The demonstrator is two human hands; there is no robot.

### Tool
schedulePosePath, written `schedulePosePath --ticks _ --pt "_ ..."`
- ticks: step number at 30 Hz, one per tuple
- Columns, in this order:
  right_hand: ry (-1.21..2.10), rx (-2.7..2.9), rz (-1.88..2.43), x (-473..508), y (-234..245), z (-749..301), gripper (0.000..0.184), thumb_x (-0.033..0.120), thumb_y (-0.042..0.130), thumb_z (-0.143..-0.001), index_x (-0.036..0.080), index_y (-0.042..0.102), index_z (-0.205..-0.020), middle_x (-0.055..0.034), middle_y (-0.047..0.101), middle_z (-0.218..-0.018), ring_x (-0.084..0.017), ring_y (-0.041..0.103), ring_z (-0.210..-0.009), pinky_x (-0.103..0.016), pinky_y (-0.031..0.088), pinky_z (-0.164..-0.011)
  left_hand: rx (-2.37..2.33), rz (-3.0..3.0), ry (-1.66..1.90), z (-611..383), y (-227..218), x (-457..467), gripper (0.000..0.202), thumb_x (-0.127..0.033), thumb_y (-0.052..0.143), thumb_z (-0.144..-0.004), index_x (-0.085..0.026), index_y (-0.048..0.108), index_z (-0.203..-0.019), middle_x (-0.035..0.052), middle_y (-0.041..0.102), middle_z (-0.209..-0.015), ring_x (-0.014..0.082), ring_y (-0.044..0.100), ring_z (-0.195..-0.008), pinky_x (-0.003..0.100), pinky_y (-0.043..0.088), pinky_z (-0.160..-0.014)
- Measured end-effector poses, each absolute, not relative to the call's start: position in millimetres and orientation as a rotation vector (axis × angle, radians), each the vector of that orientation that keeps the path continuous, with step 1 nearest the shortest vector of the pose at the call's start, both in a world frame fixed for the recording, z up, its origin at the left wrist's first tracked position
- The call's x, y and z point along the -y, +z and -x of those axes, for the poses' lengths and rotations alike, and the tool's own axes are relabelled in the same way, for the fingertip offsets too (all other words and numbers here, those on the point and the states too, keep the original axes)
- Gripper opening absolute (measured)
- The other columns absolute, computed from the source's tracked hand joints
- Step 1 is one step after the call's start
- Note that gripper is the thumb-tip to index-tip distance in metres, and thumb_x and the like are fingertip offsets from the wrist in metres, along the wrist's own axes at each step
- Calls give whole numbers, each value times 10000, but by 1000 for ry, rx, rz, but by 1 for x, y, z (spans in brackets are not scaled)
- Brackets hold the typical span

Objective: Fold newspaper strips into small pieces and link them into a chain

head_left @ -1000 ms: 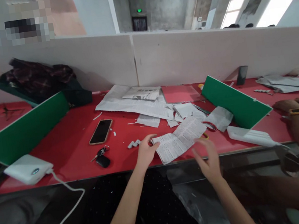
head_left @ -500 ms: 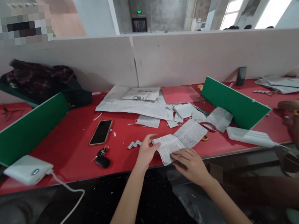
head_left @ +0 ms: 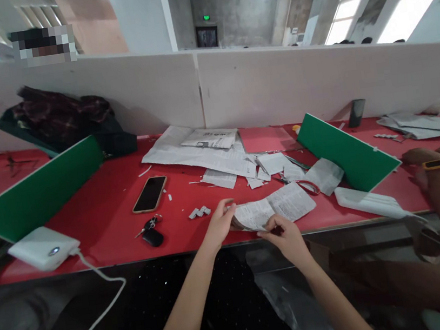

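A creased sheet of newspaper (head_left: 291,202) lies near the table's front edge, its near left part lifted and curled. My left hand (head_left: 220,224) grips its left edge between thumb and fingers. At the lower edge, my right hand (head_left: 285,235) pinches the paper with thumb and forefinger. Red-handled scissors (head_left: 308,186) rest just behind the sheet, partly covered by paper. Several small folded paper pieces (head_left: 199,212) sit left of my left hand. Behind them are cut scraps (head_left: 260,174) and larger newspaper sheets (head_left: 202,156).
A phone (head_left: 149,194), keys (head_left: 151,232) and a white power bank (head_left: 43,249) with a cable are at left. Green dividers (head_left: 39,190) stand on both sides. A white device (head_left: 368,202) lies at right, beside another person's hand (head_left: 413,159) and watch.
The newspaper sheet has shifted right and its near part has been lifted. My right hand has gone from lying over the paper to pinching its lower edge. The scissors show more now.
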State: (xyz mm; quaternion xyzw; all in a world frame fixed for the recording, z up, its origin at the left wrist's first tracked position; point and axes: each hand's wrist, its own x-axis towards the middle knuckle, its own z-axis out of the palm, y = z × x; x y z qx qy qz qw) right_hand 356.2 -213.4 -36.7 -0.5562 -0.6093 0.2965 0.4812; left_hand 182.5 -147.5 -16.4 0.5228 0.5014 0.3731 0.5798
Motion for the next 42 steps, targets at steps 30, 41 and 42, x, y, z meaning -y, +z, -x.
schedulePosePath --ticks 30,41,42 --pt "720 715 1443 225 -40 -402 286 447 641 -695 174 556 -708 65 447 -496 -70 341 -424 -213 268 -392 -1348 -1450 858 -179 -20 148 458 -148 485 -744 -188 445 -1199 85 611 -955 165 590 -761 283 428 -722" --pt "1180 770 1521 257 -82 -398 594 714 427 -697 153 556 -549 -22 534 -430 -102 457 -369 -189 237 -341 -1368 -1479 918 -179 -22 148 360 -215 465 -781 -194 524 -1135 38 612 -792 172 577 -709 285 431 -696" --pt "1198 783 1520 258 -84 -394 592 714 443 -687 149 569 -563 -26 548 -444 -104 470 -377 -185 244 -342 -1369 -1467 907 -179 -21 148 363 -219 465 -780 -192 527 -1136 35 611 -777 169 573 -689 281 432 -682"
